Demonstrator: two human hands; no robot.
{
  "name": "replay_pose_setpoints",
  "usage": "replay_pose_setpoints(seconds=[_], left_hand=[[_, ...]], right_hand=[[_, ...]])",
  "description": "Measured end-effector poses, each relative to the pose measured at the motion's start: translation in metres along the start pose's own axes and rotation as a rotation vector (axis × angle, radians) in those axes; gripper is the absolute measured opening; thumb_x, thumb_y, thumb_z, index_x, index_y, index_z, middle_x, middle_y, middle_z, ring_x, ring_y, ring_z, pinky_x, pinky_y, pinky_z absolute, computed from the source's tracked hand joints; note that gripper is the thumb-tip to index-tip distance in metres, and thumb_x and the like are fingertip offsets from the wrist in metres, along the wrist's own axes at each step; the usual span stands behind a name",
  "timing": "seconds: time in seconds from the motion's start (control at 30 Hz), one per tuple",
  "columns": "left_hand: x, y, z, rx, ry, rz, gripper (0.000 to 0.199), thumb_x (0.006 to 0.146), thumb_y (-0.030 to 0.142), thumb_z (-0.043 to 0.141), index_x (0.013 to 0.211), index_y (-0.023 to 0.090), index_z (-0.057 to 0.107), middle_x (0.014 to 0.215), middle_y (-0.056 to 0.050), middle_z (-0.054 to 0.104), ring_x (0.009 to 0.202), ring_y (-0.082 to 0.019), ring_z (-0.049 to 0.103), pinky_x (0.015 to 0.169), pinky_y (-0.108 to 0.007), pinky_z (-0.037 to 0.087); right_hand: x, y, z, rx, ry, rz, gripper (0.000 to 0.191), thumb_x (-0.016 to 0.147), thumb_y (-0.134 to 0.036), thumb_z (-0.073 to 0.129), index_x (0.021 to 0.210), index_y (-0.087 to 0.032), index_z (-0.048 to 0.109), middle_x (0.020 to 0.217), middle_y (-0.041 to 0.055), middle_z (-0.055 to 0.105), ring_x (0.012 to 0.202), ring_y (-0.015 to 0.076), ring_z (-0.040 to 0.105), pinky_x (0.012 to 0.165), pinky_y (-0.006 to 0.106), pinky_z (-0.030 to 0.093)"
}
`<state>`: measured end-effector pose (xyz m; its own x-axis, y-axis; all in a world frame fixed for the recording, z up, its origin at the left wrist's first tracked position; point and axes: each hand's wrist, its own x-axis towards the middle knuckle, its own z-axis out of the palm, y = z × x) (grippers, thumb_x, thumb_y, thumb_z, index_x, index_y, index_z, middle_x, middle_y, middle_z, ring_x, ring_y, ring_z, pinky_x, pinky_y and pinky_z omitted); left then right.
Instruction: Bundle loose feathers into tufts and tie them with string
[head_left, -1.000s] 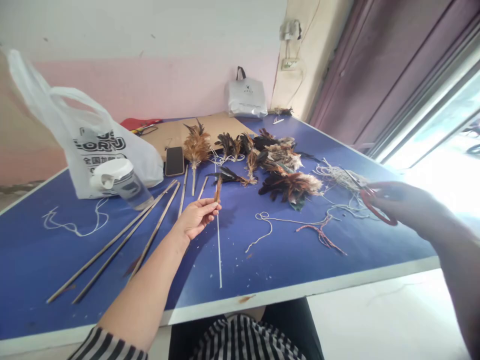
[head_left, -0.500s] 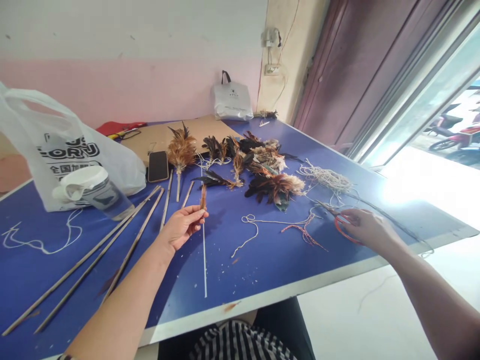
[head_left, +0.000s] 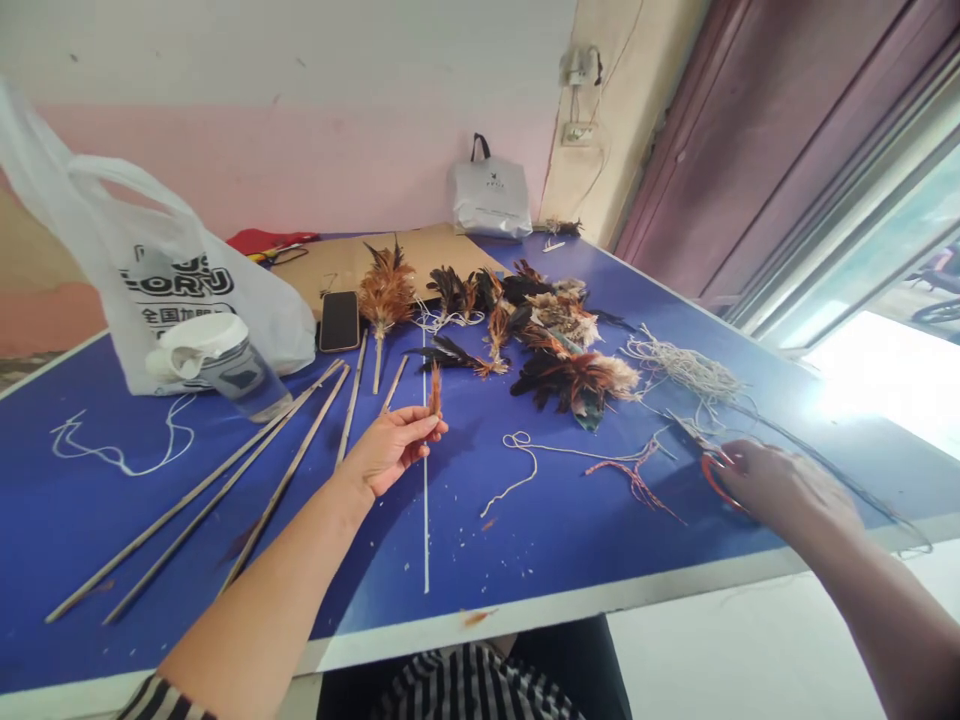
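Observation:
Between the thumb and fingers of my left hand [head_left: 401, 445] stands a small tuft of brown feathers [head_left: 436, 388], upright above the blue table. My right hand [head_left: 780, 490] is closed on the orange handles of a pair of scissors [head_left: 721, 478], low over the table's right part; the blades point up and left. Pale string [head_left: 525, 470] and red-pink string [head_left: 634, 478] lie between the hands. Beyond them is a heap of dark and brown feather bunches [head_left: 574, 375]. A feather bundle on a stick [head_left: 386, 290] lies behind my left hand.
Several thin sticks [head_left: 202, 500] lie on the left of the blue table [head_left: 555, 540]. Behind are a white plastic bag [head_left: 262, 325], a clear jug [head_left: 251, 375] and a phone [head_left: 340, 322]. Tangled string [head_left: 682, 365] lies right; a silver bag [head_left: 491, 198] stands far back.
The view has shifted, so the table items appear farther right. Both hands keep their hold on the feather tuft and the scissors.

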<state>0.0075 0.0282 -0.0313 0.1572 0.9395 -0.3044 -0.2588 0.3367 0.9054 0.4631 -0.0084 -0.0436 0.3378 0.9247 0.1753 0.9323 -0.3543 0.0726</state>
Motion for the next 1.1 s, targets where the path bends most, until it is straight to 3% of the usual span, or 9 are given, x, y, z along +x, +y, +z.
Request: replay_pose_setpoints(seconds=[0.07,0.13,0.27,0.37,0.47,0.63,0.97,1.1], left_hand=[[-0.003,0.000,0.005,-0.034,-0.020,-0.015,0.017,0.066,0.018,0.073,0.080,0.012,0.067,0.079,-0.005,0.066,0.065,-0.007,0.057,0.049,-0.013,0.040],[-0.005,0.000,0.009,-0.044,-0.017,-0.035,0.017,0.065,0.018,0.073,0.080,0.012,0.067,0.080,-0.006,0.066,0.066,-0.007,0.058,0.050,-0.014,0.040],[-0.007,-0.001,0.013,-0.001,-0.034,-0.017,0.022,0.063,0.022,0.075,0.082,0.012,0.068,0.085,-0.007,0.067,0.068,-0.008,0.059,0.055,-0.017,0.042],[-0.006,-0.001,0.009,0.012,-0.048,0.023,0.025,0.061,0.026,0.077,0.080,0.013,0.068,0.087,-0.007,0.067,0.067,-0.007,0.057,0.056,-0.017,0.041],[-0.005,0.000,0.007,-0.011,-0.029,0.029,0.026,0.056,0.027,0.079,0.075,0.013,0.067,0.075,-0.004,0.065,0.061,-0.007,0.055,0.053,-0.018,0.038],[-0.003,-0.004,0.009,0.007,-0.013,0.014,0.025,0.053,0.027,0.080,0.069,0.013,0.067,0.066,-0.001,0.062,0.057,-0.007,0.053,0.050,-0.018,0.036],[0.001,-0.007,0.006,-0.033,-0.098,-0.075,0.023,0.068,0.031,0.071,0.082,0.013,0.069,0.084,-0.008,0.067,0.063,-0.010,0.061,0.048,-0.016,0.041],[-0.001,-0.005,0.005,0.003,-0.126,-0.087,0.024,0.067,0.029,0.072,0.084,0.013,0.069,0.089,-0.010,0.068,0.067,-0.011,0.063,0.050,-0.017,0.043]], right_hand=[[-0.004,-0.025,-0.022,0.030,0.060,-0.118,0.028,0.071,-0.039,0.056,0.093,-0.025,0.069,0.096,0.0152,0.066,0.083,0.0290,0.060,0.066,0.038,0.041],[-0.009,-0.063,-0.050,0.277,0.097,-0.286,0.029,0.073,-0.037,0.056,0.096,-0.026,0.068,0.104,0.0100,0.065,0.093,0.0265,0.058,0.077,0.037,0.041],[-0.024,-0.162,-0.090,0.868,-0.260,-0.471,0.024,0.071,-0.044,0.060,0.080,-0.024,0.070,0.083,0.0032,0.069,0.075,0.0191,0.061,0.070,0.031,0.044],[-0.034,-0.229,-0.088,1.107,-0.430,-0.518,0.028,0.068,-0.043,0.063,0.082,-0.020,0.070,0.071,0.0025,0.067,0.060,0.0145,0.055,0.059,0.028,0.042],[-0.038,-0.271,-0.070,1.304,-0.536,-0.485,0.028,0.065,-0.039,0.067,0.082,-0.017,0.069,0.070,0.0016,0.066,0.058,0.0110,0.052,0.058,0.025,0.040],[-0.040,-0.291,-0.047,1.570,-0.635,-0.391,0.022,0.064,-0.036,0.069,0.071,-0.015,0.067,0.064,-0.0003,0.062,0.056,0.0083,0.047,0.057,0.024,0.036],[-0.034,-0.282,-0.033,1.719,-0.829,-0.285,0.024,0.059,-0.035,0.075,0.064,-0.015,0.063,0.056,-0.0038,0.055,0.049,0.0050,0.040,0.051,0.022,0.030],[-0.032,-0.281,-0.032,1.782,-0.880,-0.240,0.027,0.059,-0.037,0.075,0.065,-0.015,0.061,0.054,-0.0045,0.052,0.049,0.0054,0.040,0.051,0.022,0.031]])
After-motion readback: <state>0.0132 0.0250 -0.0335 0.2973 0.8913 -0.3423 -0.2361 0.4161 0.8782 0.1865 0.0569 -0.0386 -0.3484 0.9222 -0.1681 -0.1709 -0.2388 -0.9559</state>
